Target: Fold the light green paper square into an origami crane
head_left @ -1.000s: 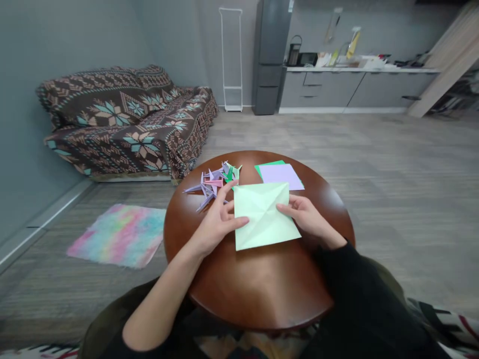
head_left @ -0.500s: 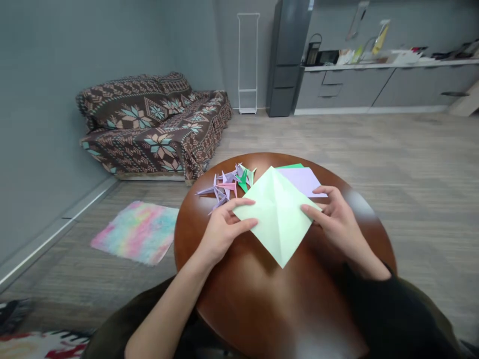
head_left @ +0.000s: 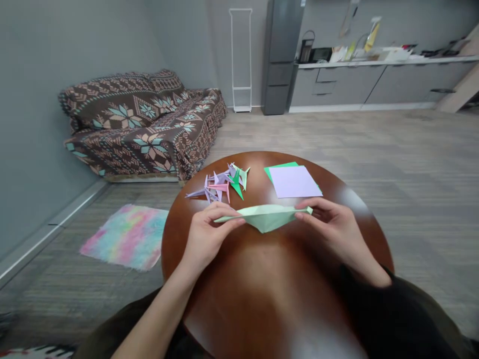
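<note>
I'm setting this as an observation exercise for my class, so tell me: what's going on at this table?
A person seated at a round wooden table holds a pale green sheet of paper by its two ends, the left hand pinching one end and the right hand the other. The sheet is bent along a crease and lifted off the tabletop. Beyond it lie a pile of small folded paper shapes and a lilac sheet on top of a green one.

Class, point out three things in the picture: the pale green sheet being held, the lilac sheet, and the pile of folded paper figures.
pale green sheet (head_left: pixel 266 217), head view, middle of the held sheet.
lilac sheet (head_left: pixel 294 181), head view, centre of its flat face.
folded paper figures (head_left: pixel 223 184), head view, middle of the pile.
</note>
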The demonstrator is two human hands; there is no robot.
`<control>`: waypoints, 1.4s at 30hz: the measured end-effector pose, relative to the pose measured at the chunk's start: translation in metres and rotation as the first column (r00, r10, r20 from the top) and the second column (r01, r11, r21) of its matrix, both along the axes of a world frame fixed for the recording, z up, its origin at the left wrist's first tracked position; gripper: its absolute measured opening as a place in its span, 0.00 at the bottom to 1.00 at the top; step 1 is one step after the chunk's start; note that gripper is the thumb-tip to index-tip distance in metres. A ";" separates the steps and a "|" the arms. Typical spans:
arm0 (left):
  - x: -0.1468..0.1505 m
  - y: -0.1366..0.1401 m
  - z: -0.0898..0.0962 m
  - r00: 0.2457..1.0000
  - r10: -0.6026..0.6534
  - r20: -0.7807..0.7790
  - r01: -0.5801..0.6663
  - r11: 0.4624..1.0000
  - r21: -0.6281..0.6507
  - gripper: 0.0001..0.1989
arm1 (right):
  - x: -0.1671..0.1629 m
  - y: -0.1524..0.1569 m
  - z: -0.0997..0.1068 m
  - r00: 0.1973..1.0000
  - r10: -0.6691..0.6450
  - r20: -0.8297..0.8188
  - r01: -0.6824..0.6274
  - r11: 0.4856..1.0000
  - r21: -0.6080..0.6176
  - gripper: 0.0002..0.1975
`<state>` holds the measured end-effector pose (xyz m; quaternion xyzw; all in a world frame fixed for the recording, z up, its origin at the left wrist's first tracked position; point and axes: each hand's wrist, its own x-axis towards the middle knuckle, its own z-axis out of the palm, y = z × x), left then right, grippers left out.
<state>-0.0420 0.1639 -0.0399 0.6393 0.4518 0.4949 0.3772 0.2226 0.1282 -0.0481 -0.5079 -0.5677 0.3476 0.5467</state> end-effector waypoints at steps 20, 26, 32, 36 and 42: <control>0.001 0.008 -0.013 0.930 -0.150 0.336 0.248 0.930 -0.272 0.45 | -0.010 -0.007 0.007 0.992 -0.127 0.002 0.126 0.985 0.121 0.07; 0.000 0.009 -0.009 0.954 -0.106 0.280 0.168 0.964 -0.207 0.35 | -0.005 -0.007 0.006 0.992 -0.108 -0.060 0.113 0.990 0.085 0.07; 0.002 0.005 -0.004 0.980 -0.123 0.155 0.144 0.981 -0.131 0.25 | -0.002 -0.005 0.006 0.942 0.014 -0.335 -0.036 0.998 -0.060 0.07; 0.001 0.004 -0.004 0.996 -0.083 -0.040 0.080 0.995 -0.065 0.10 | -0.001 -0.004 0.005 0.976 -0.024 -0.216 0.012 0.998 -0.058 0.11; 0.001 -0.002 -0.001 0.999 -0.012 0.052 0.009 0.998 0.064 0.06 | -0.001 -0.004 0.006 0.942 -0.233 0.240 0.193 0.965 0.180 0.08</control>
